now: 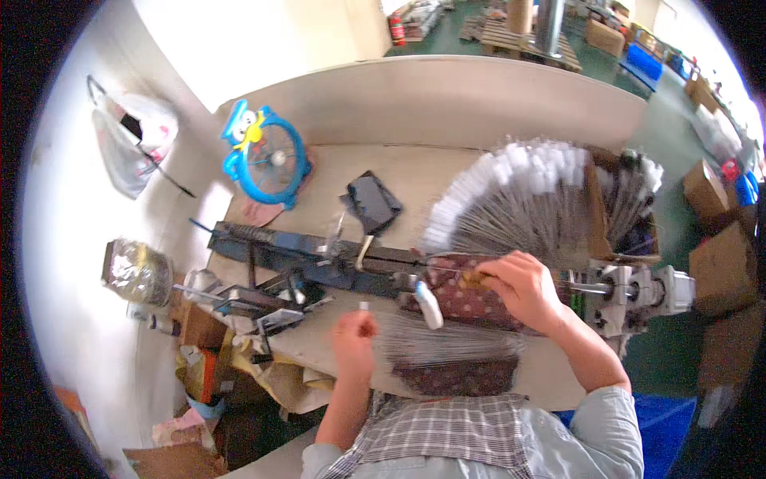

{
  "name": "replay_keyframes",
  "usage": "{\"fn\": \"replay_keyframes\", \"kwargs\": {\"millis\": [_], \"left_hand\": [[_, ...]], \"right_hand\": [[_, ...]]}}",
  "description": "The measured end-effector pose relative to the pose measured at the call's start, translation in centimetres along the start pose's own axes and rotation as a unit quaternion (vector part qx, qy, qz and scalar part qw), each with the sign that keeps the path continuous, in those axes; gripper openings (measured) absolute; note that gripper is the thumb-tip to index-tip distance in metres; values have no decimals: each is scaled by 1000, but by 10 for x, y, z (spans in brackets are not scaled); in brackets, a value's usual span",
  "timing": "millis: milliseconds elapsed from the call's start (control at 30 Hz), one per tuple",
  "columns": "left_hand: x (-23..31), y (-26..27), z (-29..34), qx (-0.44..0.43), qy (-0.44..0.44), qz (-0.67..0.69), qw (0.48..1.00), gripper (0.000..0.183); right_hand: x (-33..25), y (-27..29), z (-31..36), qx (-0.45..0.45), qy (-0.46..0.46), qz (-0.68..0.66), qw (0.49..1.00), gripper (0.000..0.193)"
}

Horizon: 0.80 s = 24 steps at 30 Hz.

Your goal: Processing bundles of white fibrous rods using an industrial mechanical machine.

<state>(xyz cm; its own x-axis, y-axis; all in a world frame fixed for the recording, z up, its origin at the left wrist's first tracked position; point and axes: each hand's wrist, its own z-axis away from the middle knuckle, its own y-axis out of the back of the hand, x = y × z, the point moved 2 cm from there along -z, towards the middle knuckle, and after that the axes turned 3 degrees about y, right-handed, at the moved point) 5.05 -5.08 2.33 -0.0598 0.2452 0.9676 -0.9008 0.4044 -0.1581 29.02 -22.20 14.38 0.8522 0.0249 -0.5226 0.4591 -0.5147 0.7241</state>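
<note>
Two bare hands work above the bench. The right hand (pixel 523 289) pinches a yellow-brown piece (pixel 474 279) between thumb and fingers. The left hand (pixel 354 335) is curled, with a small white piece (pixel 364 306) at its fingertips; blur hides whether it is gripped.

The yellow-brown piece lies up and to the right of the left hand, well apart from it. Its long axis seems to run left to right across the body, a thin shaft apparently pointing left toward the dark metal fixture (pixel 403 281). Between the hands, a white bottle-like object (pixel 429 306) slants with its upper end against or just beside that fixture.

Nearer the body, a bundle of thin metal rods (pixel 451 343) lies crosswise over brown dotted cloth (pixel 459 379). Beyond the right hand, white-tipped rods (pixel 519 191) fan out beside an open cardboard box (pixel 597 207) holding more. A clamp-like metal machine (pixel 638 291) stands at the bench's right end. Farther back are a black pouch (pixel 375 203) and a blue cartoon-shaped fan (pixel 301 160).
</note>
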Motion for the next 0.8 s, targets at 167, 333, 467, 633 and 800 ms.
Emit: {"fn": "replay_keyframes", "kwargs": {"millis": [167,333,467,633,800], "left_hand": [[18,-127,38,-161,158,148,963,15],[0,-159,22,-217,102,103,965,14],[-3,-169,26,-211,104,97,967,14],[6,-156,23,-104,78,90,987,14],[23,-150,23,-75,138,150,976,11]], "right_hand": [[27,-4,6,48,-96,-72,992,17],[23,15,20,6,-167,-156,974,17],[35,13,30,12,-76,-157,985,17],[25,17,18,36,5,-39,999,15],[16,-15,-15,63,24,99,993,11]]}}
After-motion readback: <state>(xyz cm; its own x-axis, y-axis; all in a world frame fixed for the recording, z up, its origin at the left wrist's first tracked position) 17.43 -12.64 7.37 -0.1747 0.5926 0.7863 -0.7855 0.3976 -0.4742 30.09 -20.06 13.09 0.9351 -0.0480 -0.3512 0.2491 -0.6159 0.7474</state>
